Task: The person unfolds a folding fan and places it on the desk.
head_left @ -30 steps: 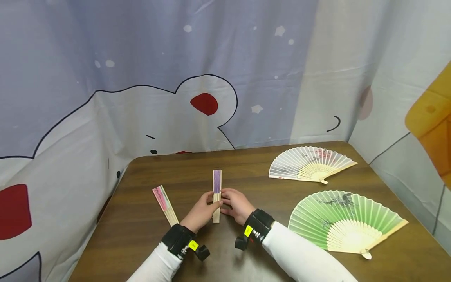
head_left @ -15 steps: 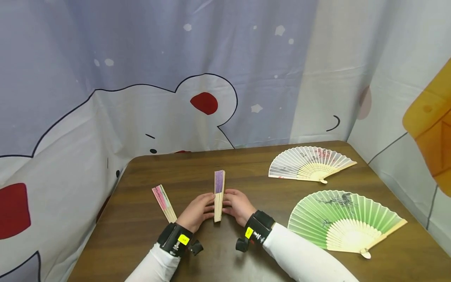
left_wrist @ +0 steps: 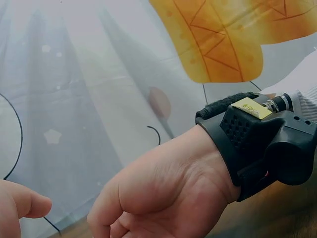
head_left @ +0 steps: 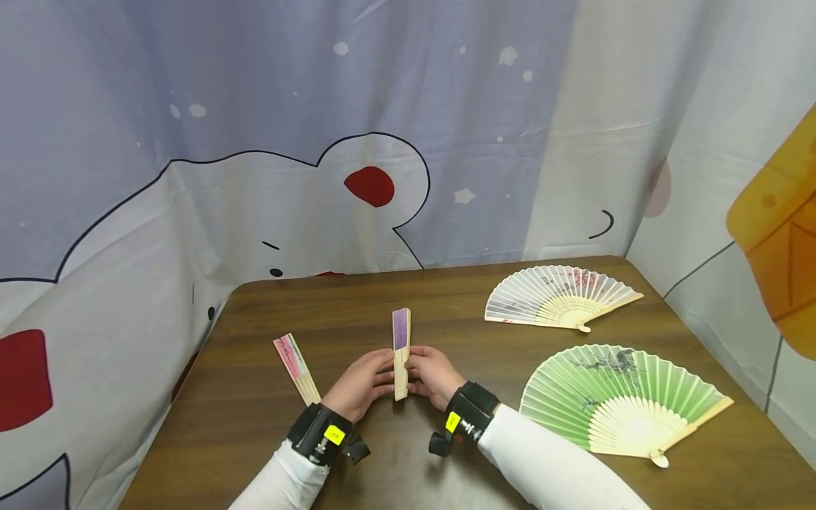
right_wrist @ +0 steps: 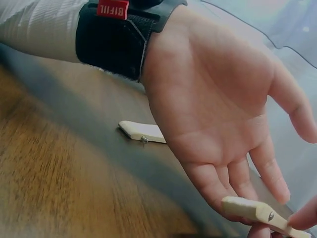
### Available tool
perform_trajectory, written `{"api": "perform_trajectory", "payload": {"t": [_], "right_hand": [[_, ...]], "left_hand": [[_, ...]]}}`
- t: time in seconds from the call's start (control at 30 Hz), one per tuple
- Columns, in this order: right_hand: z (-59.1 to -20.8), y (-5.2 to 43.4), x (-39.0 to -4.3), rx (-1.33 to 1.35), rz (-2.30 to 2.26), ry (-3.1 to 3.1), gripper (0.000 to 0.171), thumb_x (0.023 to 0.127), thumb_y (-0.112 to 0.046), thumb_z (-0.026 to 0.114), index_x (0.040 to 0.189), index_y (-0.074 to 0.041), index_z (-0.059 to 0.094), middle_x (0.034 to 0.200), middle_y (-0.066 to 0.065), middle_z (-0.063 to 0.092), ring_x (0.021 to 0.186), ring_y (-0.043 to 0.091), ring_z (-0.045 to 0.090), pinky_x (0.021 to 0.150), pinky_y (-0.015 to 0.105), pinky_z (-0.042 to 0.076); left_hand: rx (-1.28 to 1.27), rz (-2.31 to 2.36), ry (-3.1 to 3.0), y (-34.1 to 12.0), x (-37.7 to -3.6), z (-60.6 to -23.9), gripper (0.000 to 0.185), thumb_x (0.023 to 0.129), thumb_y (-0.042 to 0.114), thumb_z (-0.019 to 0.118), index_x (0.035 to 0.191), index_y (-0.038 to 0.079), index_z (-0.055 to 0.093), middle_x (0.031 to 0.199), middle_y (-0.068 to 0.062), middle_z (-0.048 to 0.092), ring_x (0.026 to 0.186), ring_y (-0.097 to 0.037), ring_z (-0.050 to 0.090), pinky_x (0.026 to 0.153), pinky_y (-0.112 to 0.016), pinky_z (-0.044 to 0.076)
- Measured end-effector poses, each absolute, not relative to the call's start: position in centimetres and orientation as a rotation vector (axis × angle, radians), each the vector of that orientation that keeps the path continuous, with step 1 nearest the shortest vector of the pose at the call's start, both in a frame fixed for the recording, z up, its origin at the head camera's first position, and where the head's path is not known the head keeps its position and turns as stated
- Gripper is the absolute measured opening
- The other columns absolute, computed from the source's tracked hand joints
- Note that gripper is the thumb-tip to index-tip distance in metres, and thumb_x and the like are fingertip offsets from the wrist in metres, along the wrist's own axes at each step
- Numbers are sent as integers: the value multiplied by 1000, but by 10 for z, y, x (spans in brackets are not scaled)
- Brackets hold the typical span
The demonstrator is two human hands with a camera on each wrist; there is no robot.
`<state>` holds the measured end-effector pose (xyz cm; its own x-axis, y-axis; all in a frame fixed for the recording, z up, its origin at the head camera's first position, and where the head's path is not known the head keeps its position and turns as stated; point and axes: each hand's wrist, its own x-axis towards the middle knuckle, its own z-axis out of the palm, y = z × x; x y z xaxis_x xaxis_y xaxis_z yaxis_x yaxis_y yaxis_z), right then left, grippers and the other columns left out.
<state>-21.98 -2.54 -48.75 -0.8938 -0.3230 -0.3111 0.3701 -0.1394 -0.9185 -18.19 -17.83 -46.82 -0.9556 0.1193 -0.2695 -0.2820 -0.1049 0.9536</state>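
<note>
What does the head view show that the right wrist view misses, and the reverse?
Only the head view shows the whole table: the closed pink fan, the open white fan, the open green fan, and the purple fan standing between both hands. Only the right wrist view shows the left hand from its palm side, fingertips at the fan's pivot end. Both show the left hand and the purple fan.

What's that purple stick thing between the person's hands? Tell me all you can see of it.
It is a closed folding fan: pale wooden slats below, purple leaf folded flat above. It stands nearly upright on the brown table, tilted slightly, purple end pointing away from the person. The left hand and right hand hold its lower half from either side.
</note>
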Motion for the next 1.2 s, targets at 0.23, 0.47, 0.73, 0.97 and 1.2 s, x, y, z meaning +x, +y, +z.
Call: {"api": "perform_trajectory", "payload": {"t": [0.23, 0.47, 0.73, 0.97, 1.2], "right_hand": [[-480, -21, -216, 56, -2127, 1748, 49, 91, -9, 57, 137, 4, 45, 111, 13, 61, 83, 18, 60, 62, 28, 52], [-466, -6, -205, -69, -2223, 1814, 48, 89, -4, 54, 136, 3, 47, 122, 19, 60, 89, 19, 61, 61, 30, 54], [-455, 14, -186, -216, -2297, 1828, 50, 85, 2, 52, 135, -1, 49, 120, 18, 60, 94, 21, 61, 67, 34, 54], [-446, 24, -168, -301, -2262, 1882, 53, 84, 5, 50, 136, -2, 49, 113, 16, 60, 90, 20, 62, 65, 31, 54], [-444, 27, -164, -359, -2252, 1870, 51, 87, 6, 53, 137, 0, 47, 107, 15, 59, 87, 18, 61, 65, 28, 54]], "left_hand": [[-190, 2145, 2042, -168, -182, -464, 49, 104, 27, 50, 139, -7, 45, 128, -21, 52, 101, -25, 56, 81, -32, 54], [-179, 2202, 2079, -154, -181, -458, 42, 99, 20, 60, 136, 0, 50, 122, -15, 59, 97, -22, 57, 73, -35, 56], [-127, 2291, 2010, -137, -167, -445, 42, 95, 12, 66, 130, 2, 46, 113, -13, 57, 93, -22, 58, 64, -30, 55], [-11, 2278, 2035, -132, -154, -436, 44, 95, 16, 65, 130, 0, 43, 105, -12, 56, 87, -21, 56, 61, -30, 54], [76, 2281, 2087, -134, -153, -437, 39, 97, 19, 64, 129, 2, 49, 102, -11, 57, 85, -20, 56, 60, -30, 53]]}}
